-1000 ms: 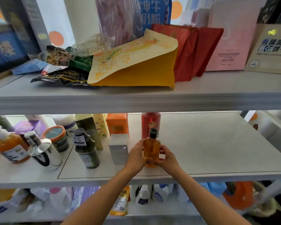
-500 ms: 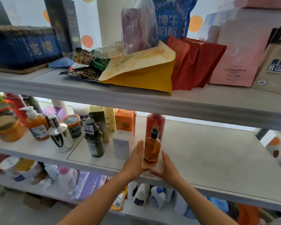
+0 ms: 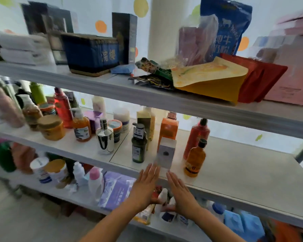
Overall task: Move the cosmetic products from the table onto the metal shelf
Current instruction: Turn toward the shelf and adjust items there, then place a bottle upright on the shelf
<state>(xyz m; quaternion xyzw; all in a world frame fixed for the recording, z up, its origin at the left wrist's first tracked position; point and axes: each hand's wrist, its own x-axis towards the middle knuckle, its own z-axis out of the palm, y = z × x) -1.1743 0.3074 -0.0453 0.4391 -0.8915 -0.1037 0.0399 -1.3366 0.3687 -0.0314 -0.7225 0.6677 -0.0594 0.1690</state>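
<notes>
Metal shelf [image 3: 243, 168], middle tier: amber bottle [image 3: 194, 159], white box [image 3: 165, 152], dark green bottle [image 3: 138, 147], chrome bottle [image 3: 105, 138], orange jar [image 3: 51, 128], all upright.

Motion blur smears the bottles [image 3: 7, 110] at far left.

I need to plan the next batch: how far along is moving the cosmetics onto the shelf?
Done: the amber bottle stands among other products on the middle shelf. In hand: nothing; the left hand and right hand are open and empty at the shelf's front edge. Left: cannot tell, the table is out of view.
</notes>
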